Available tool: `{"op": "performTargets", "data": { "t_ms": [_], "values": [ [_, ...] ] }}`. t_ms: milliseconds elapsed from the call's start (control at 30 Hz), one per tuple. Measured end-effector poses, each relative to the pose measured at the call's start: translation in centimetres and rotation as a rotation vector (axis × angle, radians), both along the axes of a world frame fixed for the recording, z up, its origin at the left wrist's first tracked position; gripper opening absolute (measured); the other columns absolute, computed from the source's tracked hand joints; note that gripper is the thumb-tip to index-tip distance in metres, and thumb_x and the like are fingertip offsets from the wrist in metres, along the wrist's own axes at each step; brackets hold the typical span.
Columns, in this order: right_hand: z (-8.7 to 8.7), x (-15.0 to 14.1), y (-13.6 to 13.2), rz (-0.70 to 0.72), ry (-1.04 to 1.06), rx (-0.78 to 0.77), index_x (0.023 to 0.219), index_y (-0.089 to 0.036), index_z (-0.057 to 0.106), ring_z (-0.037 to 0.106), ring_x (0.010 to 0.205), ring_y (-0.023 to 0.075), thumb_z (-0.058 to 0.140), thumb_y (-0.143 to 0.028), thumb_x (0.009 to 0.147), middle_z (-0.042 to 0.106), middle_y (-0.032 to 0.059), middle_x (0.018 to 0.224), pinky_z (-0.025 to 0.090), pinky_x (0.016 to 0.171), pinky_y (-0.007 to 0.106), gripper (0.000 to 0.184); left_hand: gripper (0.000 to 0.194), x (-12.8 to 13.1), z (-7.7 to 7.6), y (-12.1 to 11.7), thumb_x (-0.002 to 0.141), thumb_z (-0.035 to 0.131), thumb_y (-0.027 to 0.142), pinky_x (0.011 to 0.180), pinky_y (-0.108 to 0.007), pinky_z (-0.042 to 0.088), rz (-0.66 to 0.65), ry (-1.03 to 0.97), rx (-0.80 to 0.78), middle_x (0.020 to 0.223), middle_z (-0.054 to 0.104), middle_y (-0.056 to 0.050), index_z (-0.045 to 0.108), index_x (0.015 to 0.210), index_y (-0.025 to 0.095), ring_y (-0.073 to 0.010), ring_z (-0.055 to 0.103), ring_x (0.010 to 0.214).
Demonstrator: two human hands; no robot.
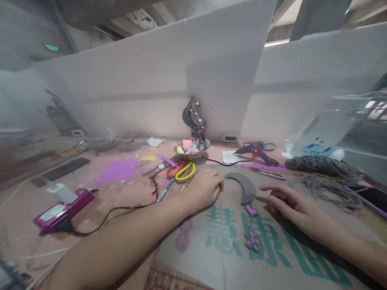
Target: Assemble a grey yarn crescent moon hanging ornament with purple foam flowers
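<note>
My left hand rests on a cardboard sheet printed with green characters, its fingers curled loosely beside the left tip of a grey crescent-shaped cutout. My right hand lies flat on the cardboard just right of the crescent, fingers stretched out and pointing left, holding nothing. A purple beaded string hangs down from the crescent across the cardboard. Scissors with yellow and orange handles lie just behind my left hand.
A purple glue gun with a black cord lies at the back. A bowl of coloured scraps stands before a dark decorated piece. Purple paper, a purple phone, grey yarn and another phone surround the work area.
</note>
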State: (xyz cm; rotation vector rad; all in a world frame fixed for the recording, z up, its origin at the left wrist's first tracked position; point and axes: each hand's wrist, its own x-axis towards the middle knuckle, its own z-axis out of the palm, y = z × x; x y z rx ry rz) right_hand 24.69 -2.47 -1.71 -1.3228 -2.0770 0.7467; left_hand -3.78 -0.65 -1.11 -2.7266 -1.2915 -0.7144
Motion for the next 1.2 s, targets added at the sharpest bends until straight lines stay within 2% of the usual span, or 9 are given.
{"op": "performTargets", "data": {
  "t_ms": [167,300,433,567,733,900,1067,1133,1200],
  "values": [
    [0.4,-0.4,-0.3,0.003,-0.048,0.061,0.120,-0.019,0.056,0.054,0.056,0.0169,0.042,-0.053,0.093,0.059,0.0004,0.063,0.044,0.054,0.029,0.046,0.030,-1.0,1.0,1.0,0.089,0.048,0.020,0.093,-0.041,0.045,0.164,-0.018,0.060,0.110,0.069,-0.012,0.067,0.112,0.016,-0.0276,0.059,0.105],
    [1.2,-0.8,-0.8,0.003,-0.094,0.093,0.116,-0.019,0.058,0.056,0.057,0.0173,0.041,-0.048,0.092,0.060,0.0004,0.064,0.045,0.055,0.029,0.041,0.033,-3.5,2.6,3.1,0.089,0.045,0.014,0.091,-0.035,0.048,0.225,-0.088,0.006,0.108,0.074,-0.007,0.071,0.108,0.019,-0.0229,0.066,0.099],
    [1.3,-0.8,-0.9,-0.004,-0.122,0.080,0.116,-0.019,0.057,0.056,0.058,0.0177,0.039,-0.048,0.093,0.060,0.0003,0.065,0.044,0.055,0.029,0.041,0.028,-5.0,3.4,4.2,0.090,0.049,0.020,0.087,-0.035,0.049,0.231,-0.074,-0.022,0.104,0.076,-0.006,0.074,0.100,0.020,-0.0237,0.068,0.095],
    [0.9,-0.7,-0.5,0.009,-0.123,0.070,0.119,-0.019,0.055,0.056,0.060,0.0176,0.038,-0.048,0.094,0.059,0.0002,0.067,0.045,0.058,0.030,0.042,0.027,-4.3,2.5,3.5,0.092,0.052,0.031,0.090,-0.036,0.049,0.184,-0.032,-0.071,0.106,0.074,-0.007,0.074,0.103,0.019,-0.0249,0.066,0.099],
    [0.7,-0.6,-0.5,0.018,-0.132,0.074,0.119,-0.020,0.055,0.056,0.060,0.0174,0.038,-0.045,0.094,0.059,0.0000,0.067,0.044,0.058,0.029,0.039,0.042,-2.9,0.9,2.5,0.093,0.052,0.047,0.100,-0.045,0.042,0.196,0.066,-0.007,0.125,0.063,-0.015,0.070,0.113,0.014,-0.0316,0.055,0.117],
    [0.9,-0.7,-0.5,0.016,-0.154,0.076,0.118,-0.020,0.057,0.055,0.058,0.0168,0.039,-0.045,0.094,0.059,0.0000,0.067,0.043,0.056,0.029,0.039,0.036,-2.6,-0.2,2.7,0.095,0.050,0.043,0.099,-0.042,0.041,0.132,0.070,0.008,0.117,0.067,-0.011,0.070,0.111,0.018,-0.0275,0.057,0.113],
    [1.0,-1.0,-0.4,0.024,-0.145,0.075,0.117,-0.020,0.057,0.056,0.061,0.0170,0.038,-0.044,0.094,0.060,0.0008,0.069,0.045,0.058,0.029,0.038,0.016,-2.0,1.1,2.0,0.088,0.064,0.032,0.091,-0.039,0.043,0.118,-0.084,-0.036,0.091,0.073,-0.005,0.072,0.088,0.018,-0.0246,0.063,0.095],
    [1.1,-0.9,-0.5,0.022,-0.151,0.083,0.116,-0.020,0.058,0.056,0.060,0.0169,0.039,-0.044,0.094,0.060,0.0007,0.069,0.045,0.057,0.029,0.038,0.013,-1.5,2.3,1.1,0.086,0.064,0.029,0.086,-0.036,0.045,0.152,-0.257,-0.111,0.085,0.073,-0.003,0.072,0.085,0.019,-0.0221,0.065,0.088],
    [1.1,-0.9,-0.7,0.021,-0.154,0.091,0.115,-0.020,0.058,0.056,0.059,0.0167,0.040,-0.044,0.094,0.061,0.0007,0.069,0.044,0.056,0.029,0.038,0.017,-0.9,3.6,0.1,0.090,0.059,0.031,0.078,-0.030,0.048,0.129,-0.482,-0.249,0.089,0.074,-0.002,0.071,0.092,0.019,-0.0181,0.066,0.081]
  ]
}}
